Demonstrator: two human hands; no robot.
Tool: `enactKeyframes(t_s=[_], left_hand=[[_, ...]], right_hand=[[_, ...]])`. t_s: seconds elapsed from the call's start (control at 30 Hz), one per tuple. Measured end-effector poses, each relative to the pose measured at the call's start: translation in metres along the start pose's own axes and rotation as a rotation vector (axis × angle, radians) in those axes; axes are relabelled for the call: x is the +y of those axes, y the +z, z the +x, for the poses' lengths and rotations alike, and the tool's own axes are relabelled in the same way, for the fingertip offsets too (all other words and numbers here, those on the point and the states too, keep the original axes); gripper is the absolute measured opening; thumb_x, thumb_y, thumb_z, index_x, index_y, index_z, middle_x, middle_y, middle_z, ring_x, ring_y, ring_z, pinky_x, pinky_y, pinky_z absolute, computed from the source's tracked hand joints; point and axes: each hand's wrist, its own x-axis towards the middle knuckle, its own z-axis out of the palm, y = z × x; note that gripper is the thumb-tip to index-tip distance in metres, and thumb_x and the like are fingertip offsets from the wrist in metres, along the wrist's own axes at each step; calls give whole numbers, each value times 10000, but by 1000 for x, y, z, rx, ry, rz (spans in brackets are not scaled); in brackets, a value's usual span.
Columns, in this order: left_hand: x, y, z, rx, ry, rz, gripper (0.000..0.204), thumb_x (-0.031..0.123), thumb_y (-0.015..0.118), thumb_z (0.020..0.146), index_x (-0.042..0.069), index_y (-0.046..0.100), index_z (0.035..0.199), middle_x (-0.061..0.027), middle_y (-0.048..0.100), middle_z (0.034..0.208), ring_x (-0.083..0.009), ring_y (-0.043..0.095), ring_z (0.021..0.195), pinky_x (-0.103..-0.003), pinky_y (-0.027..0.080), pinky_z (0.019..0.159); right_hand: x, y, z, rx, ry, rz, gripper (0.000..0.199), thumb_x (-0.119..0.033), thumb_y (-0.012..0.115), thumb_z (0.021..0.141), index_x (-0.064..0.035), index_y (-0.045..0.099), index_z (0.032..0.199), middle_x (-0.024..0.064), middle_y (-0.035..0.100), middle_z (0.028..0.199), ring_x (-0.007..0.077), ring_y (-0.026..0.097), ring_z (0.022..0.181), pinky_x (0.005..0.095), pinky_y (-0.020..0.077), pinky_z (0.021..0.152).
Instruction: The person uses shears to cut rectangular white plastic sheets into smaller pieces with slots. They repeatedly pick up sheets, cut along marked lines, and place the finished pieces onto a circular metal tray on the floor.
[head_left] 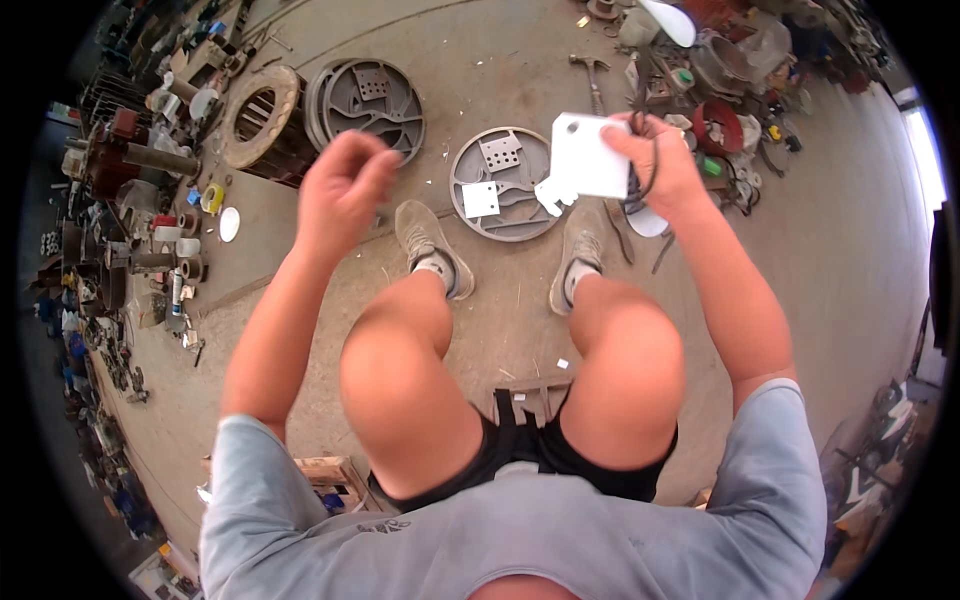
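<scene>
Concrete workshop floor (300, 300), right hand (660, 165) pinching white rectangular plate (590, 155), left hand (340, 190) loosely curled, empty

R hand (655, 160) grips white plate (588, 157), L hand (342, 185) empty

A disc (503, 184) lies on the floor (840, 250) before your feet. Another disc (368, 97) lies behind it, to your left. A hammer (592, 76) lies behind, to the right.
</scene>
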Motion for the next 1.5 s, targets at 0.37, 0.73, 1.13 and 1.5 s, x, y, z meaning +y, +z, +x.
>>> enactKeyframes(t_s=[0.37, 0.73, 1.13, 1.5], left_hand=[[-296, 72, 164, -955, -77, 875, 510, 244, 845, 901, 89, 590, 1315, -137, 644, 1320, -362, 701, 1117, -477, 576, 939], [-381, 114, 162, -565, -64, 752, 639, 219, 896, 816, 100, 554, 1343, -50, 534, 1530, -347, 600, 1305, -467, 570, 1030], [-406, 141, 180, -547, -49, 931, 685, 316, 914, 801, 94, 567, 1348, -82, 468, 1599, -305, 562, 1354, -441, 553, 1079], [-405, 145, 178, -483, -118, 887, 598, 232, 913, 788, 112, 612, 1290, -60, 510, 1570, -320, 575, 1341, -453, 548, 1082]], right_hand=[[263, -21, 210, -257, 449, -498, 332, -156, 896, 869, -12, 776, 1143, 60, 776, 966, 145, 693, 863, 340, 559, 800], [332, 7, 333, -337, 322, -820, 406, -288, 923, 818, -82, 788, 1140, 98, 782, 972, 235, 724, 889, 392, 568, 836], [333, 26, 355, -280, 329, -980, 414, -315, 910, 814, -64, 768, 1111, 141, 793, 1052, 302, 756, 999, 420, 577, 876], [318, -21, 335, -144, 331, -1094, 433, -412, 921, 812, -65, 751, 1008, 127, 788, 974, 318, 751, 939, 432, 575, 830]])
